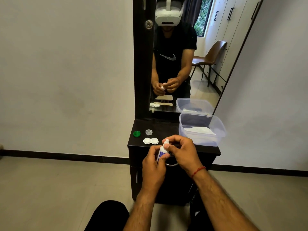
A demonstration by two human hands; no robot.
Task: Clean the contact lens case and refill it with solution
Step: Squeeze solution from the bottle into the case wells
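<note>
Solution bottle [162,152] stands upright above the worktop [166,129] edge, left hand [152,164] wrapped round its body, right hand [181,150] pinching its white top. Best steady the body, twist only the top, then tip over the open lens case [150,141] just beside.

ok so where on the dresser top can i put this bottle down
A bare strip of dresser top runs from the clear cap across to the tub, back to the mirror. The front left is crowded: green cap, clear cap and lens case close together. The tub fills the right side.
</note>
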